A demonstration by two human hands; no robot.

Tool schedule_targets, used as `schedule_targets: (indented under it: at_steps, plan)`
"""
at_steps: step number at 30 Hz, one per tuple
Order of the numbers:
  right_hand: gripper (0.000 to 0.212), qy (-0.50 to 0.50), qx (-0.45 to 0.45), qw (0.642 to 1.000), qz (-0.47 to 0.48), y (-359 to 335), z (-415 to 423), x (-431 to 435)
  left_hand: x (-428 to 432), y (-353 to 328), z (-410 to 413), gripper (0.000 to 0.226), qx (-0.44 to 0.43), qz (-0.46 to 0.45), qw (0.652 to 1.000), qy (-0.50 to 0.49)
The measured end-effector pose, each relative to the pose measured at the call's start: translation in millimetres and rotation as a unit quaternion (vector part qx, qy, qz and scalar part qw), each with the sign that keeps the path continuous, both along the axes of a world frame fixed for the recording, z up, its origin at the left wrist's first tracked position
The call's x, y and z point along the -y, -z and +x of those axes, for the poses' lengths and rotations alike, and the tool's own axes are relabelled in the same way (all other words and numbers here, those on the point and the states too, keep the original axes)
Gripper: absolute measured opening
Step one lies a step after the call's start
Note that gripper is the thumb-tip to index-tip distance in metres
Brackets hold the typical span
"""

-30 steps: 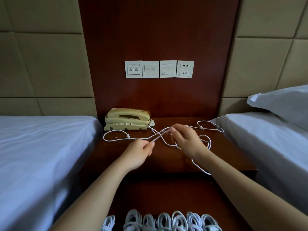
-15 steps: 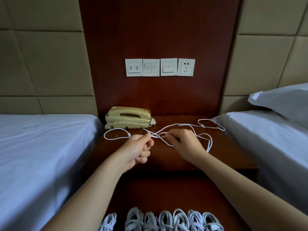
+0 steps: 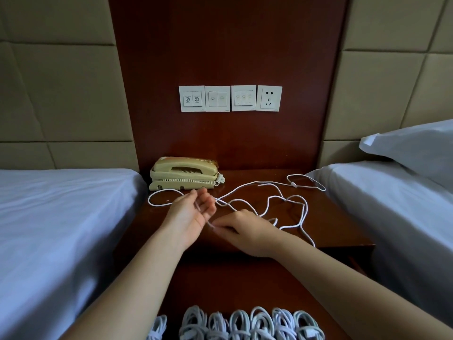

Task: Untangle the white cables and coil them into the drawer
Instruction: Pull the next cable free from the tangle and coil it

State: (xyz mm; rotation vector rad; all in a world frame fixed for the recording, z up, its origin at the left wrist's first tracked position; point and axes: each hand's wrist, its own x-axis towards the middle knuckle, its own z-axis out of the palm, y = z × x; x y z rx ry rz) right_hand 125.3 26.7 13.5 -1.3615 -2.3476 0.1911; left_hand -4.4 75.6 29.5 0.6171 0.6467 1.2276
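We see a beige plastic telephone (image 3: 183, 174) on a dark wooden nightstand (image 3: 343, 223). Four white wall plates (image 3: 217, 98) sit above it

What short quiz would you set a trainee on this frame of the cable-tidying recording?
1. True or false: the beige phone has its handset off the cradle.
2. Where do the coiled cables lie? A) in a row at the bottom edge of the view; B) on top of the phone; C) spread over the nightstand top.
3. How many white wall plates hang above the phone?
Key: 1 false, the handset rests on the cradle. 2 A; only the loose white cable lies on the nightstand. 3 four: three switch plates and one socket.
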Motion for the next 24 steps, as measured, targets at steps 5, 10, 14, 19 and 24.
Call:
schedule_targets:
  at_steps: [5, 10, 14, 19, 24]
  plan:
    - [0.022, 0.0, -0.016, 1.0, 0.0, -7.2, -3.3, 2.3, 3.4, 4.0, 0.6, 0.04, -0.202, 0.107, 0.972, -0.05]
    - [0.015, 0.039, 0.01, 0.999, -0.009, -19.2, 3.8, 6.2, 4.2, 12.3, 0.9, 0.041, -0.377, 0.214, 0.9, -0.038]
    - [0.017, 0.12, 0.006, 0.991, 0.061, -26.3, 11.7, 8.1, 4.5, 13.2, 0.6, 0.042, -0.416, 0.226, 0.881, -0.005]
    - [0.02, 0.171, -0.012, 0.974, 0.15, -27.3, 12.7, 7.4, 14.4, 10.4, 9.8, 0.041, -0.375, 0.172, 0.906, 0.091]
    - [0.019, 0.163, -0.054, 0.971, 0.166, -26.4, 10.5, 6.8, 15.1, 3.8, 9.5, 0.036, -0.309, 0.124, 0.935, 0.124]
